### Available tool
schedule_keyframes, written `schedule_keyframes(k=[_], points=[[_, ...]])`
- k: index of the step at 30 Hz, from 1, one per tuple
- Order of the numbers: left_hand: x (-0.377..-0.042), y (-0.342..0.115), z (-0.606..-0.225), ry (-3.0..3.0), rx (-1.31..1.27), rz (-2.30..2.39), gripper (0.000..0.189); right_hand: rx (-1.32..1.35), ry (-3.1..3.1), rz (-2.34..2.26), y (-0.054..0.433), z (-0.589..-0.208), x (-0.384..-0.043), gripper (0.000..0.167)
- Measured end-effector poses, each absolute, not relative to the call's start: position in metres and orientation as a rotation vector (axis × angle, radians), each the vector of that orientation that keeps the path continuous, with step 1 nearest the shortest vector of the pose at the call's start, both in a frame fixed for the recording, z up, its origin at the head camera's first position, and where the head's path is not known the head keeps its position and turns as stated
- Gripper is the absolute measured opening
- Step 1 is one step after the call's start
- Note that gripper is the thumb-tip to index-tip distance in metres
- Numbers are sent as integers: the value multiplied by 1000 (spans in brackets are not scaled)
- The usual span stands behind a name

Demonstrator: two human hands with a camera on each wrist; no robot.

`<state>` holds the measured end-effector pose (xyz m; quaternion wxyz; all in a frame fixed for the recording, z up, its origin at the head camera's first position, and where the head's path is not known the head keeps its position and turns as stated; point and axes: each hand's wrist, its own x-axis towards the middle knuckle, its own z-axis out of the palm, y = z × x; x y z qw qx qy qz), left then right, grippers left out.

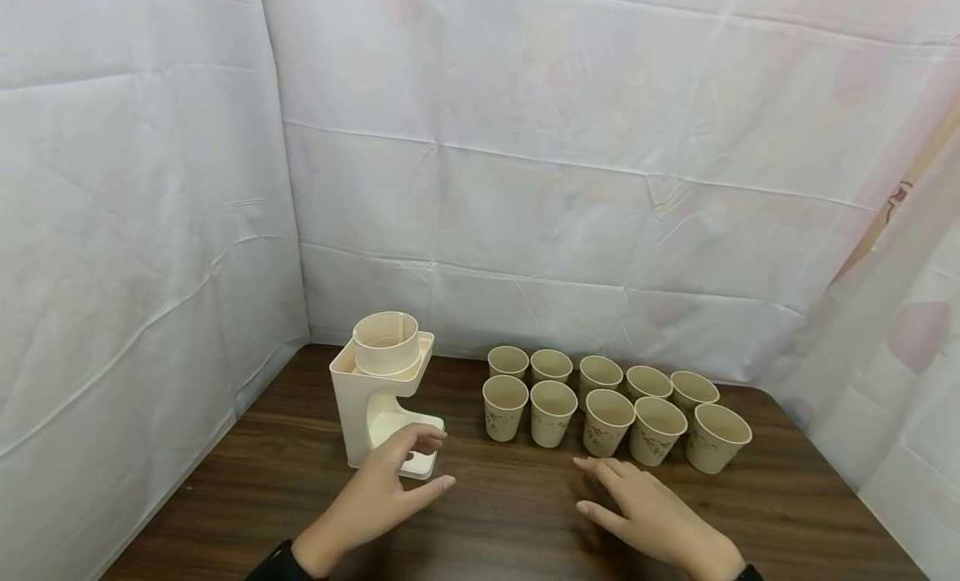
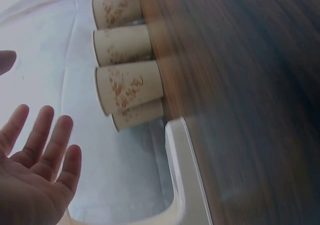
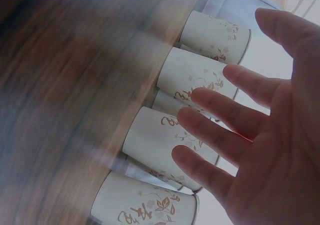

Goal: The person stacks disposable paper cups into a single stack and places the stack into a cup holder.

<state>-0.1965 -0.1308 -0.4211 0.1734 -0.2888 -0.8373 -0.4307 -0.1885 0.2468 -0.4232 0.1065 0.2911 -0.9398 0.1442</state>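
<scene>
In the head view my left hand (image 1: 382, 491) hovers in front of a cream plastic stand (image 1: 356, 410) with a round cup-shaped holder (image 1: 386, 341) on top and a low base. Its fingers are spread and relaxed, with nothing in them. My right hand (image 1: 648, 514) is held over the table before the paper cups, fingers extended and holding nothing. Two rows of beige paper cups with a brown floral print stand upright, among them a front-row cup (image 1: 609, 423). The right wrist view shows the right fingers (image 3: 220, 135) spread beside the printed cups (image 3: 167, 142).
A dark wood-grain table (image 1: 495, 514) carries everything. White cloth (image 1: 525, 189) hangs behind it and along both sides. The back row of cups (image 1: 551, 364) stands close to the rear cloth.
</scene>
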Motion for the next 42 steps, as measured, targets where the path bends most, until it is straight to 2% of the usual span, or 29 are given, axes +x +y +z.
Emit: schedule_keyframes(k=[13, 30, 42], points=[[-202, -101, -423, -2503, -965, -1216, 49, 830, -2746, 389, 252, -419, -186, 50], [-205, -90, -434, -2540, -1040, -1227, 47, 720, -2609, 310, 280, -398, -181, 37], [-206, -85, -437, -2630, -1056, -1112, 58, 683, -2461, 261, 308, -387, -184, 32]])
